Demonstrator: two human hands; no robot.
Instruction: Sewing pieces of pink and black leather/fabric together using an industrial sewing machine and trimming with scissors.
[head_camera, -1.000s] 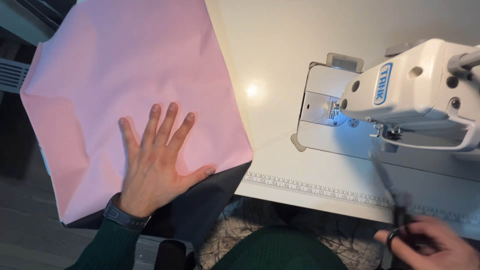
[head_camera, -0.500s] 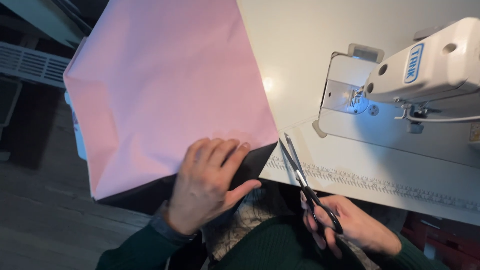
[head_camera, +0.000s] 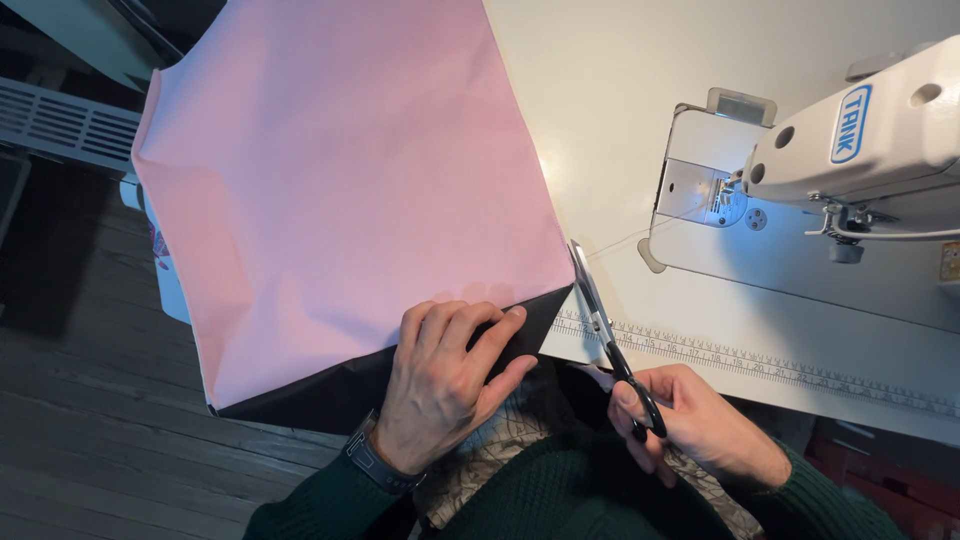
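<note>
A cream-white table (head_camera: 640, 110) fills the upper right, and across its left part lies a large sheet of pink fabric (head_camera: 340, 190), spread flat and hanging over the table's left and near edges above a dark wooden floor (head_camera: 90, 440). Along the near edge of the sheet a strip of black fabric (head_camera: 330, 385) shows from under the pink. At the right stands a white sewing machine (head_camera: 880, 140), its arm bearing a small upright oval label (head_camera: 849, 124), blue with a white ground, and its lit needle area over a metal plate (head_camera: 705, 190). A printed ruler strip (head_camera: 760, 358) runs along the table's near edge under the machine. At the far left is a white slatted grille (head_camera: 70, 125). The left hand (head_camera: 445, 385) lies flat on the near edge of the pink sheet, fingers curled over onto the black strip, holding nothing; a dark watch (head_camera: 375, 462) sits on its wrist. The right hand (head_camera: 690, 420) has its grip closed through the handles of black-handled scissors (head_camera: 605, 330), whose blades, nearly shut, point up to the pink sheet's near right corner, touching or just beside it.
</note>
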